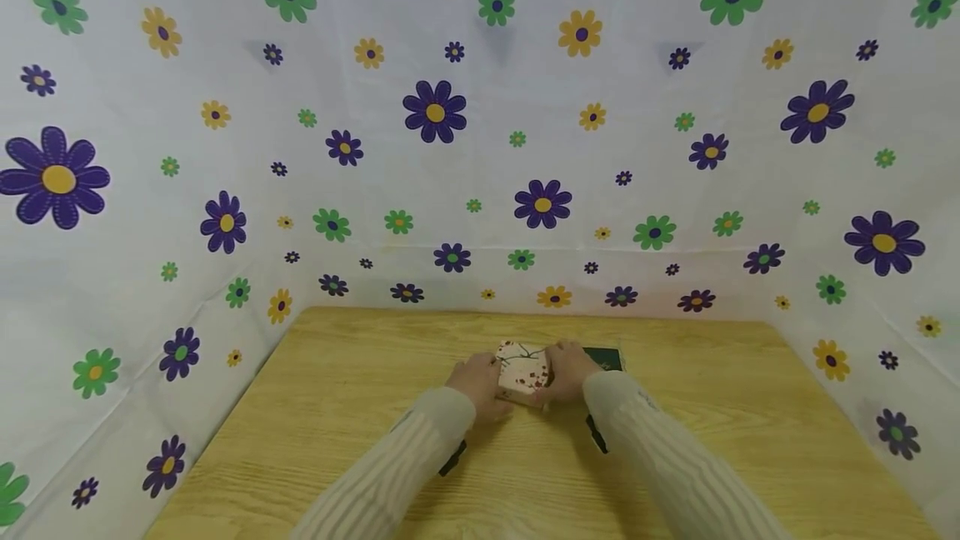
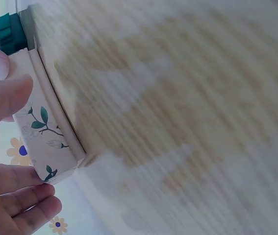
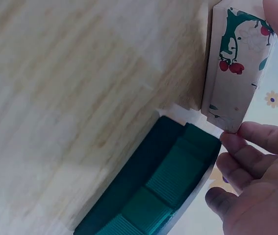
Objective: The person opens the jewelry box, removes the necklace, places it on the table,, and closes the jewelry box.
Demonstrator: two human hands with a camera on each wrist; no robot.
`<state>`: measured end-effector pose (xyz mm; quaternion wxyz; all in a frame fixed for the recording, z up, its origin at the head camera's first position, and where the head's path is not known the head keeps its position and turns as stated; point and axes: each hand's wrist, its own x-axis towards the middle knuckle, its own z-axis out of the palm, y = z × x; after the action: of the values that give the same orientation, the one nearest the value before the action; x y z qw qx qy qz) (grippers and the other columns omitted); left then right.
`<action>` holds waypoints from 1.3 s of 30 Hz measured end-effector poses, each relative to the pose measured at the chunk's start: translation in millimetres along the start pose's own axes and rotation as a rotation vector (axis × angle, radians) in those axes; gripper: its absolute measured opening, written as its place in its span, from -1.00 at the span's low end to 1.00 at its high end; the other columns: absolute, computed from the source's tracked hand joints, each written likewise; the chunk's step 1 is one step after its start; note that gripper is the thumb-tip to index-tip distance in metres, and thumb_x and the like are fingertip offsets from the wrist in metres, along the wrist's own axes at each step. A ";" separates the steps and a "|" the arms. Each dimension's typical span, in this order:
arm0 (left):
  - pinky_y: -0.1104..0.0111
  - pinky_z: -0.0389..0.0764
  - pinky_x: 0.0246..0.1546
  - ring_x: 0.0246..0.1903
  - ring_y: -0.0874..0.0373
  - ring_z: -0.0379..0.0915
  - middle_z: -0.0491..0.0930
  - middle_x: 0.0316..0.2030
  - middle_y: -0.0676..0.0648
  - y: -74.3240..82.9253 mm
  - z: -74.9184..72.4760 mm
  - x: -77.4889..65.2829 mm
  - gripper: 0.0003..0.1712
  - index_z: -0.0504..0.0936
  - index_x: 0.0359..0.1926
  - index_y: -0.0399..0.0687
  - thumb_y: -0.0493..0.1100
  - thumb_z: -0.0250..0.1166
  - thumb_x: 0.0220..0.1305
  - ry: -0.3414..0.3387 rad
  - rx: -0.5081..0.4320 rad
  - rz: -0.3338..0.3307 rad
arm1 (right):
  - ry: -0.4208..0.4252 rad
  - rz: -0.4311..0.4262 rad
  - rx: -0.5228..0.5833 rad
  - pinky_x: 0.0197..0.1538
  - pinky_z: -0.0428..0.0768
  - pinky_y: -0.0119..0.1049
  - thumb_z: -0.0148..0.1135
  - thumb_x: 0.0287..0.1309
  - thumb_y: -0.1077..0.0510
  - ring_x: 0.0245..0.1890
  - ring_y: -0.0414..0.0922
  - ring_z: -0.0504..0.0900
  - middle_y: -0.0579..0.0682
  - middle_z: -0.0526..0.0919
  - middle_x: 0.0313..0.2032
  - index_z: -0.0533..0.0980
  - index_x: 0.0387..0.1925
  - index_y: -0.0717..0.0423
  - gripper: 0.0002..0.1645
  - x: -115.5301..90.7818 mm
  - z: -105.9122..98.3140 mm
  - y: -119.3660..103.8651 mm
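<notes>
A small cream box [image 1: 522, 369] printed with red berries, green leaves and twigs rests on the wooden table between both hands. My left hand [image 1: 478, 386] grips its left side; in the left wrist view the thumb lies on the box's near face [image 2: 48, 122] and fingers reach around its end. My right hand [image 1: 566, 369] holds the right side, fingertips at the corner of the box [image 3: 239, 68] in the right wrist view. Just beyond the right hand lies a dark green box [image 1: 603, 358] with ribbed bands, partly hidden by that hand in the head view.
The wood-grain table [image 1: 337, 382] is bounded at the back and sides by a white cloth [image 1: 480, 173] with purple, green and yellow flowers. Dark pieces [image 1: 597, 433] show beneath the wrists.
</notes>
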<state>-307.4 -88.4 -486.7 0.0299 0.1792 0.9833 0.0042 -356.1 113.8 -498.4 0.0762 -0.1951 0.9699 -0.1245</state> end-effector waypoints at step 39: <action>0.01 0.29 0.25 0.32 -0.06 0.16 0.22 0.36 -0.15 17.1 -7.5 -66.2 0.25 0.24 0.41 -0.17 0.47 0.40 -0.17 -0.075 -0.226 0.150 | -0.090 -0.179 0.177 0.23 0.37 0.03 0.53 -0.27 -0.33 0.19 0.04 0.37 0.05 0.42 0.16 0.30 0.26 0.16 0.14 -102.4 -3.6 -31.6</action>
<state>-240.0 -95.8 -475.1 0.0864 0.2479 0.9586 0.1106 -252.0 127.1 -476.3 0.1252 -0.2789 0.9294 -0.2070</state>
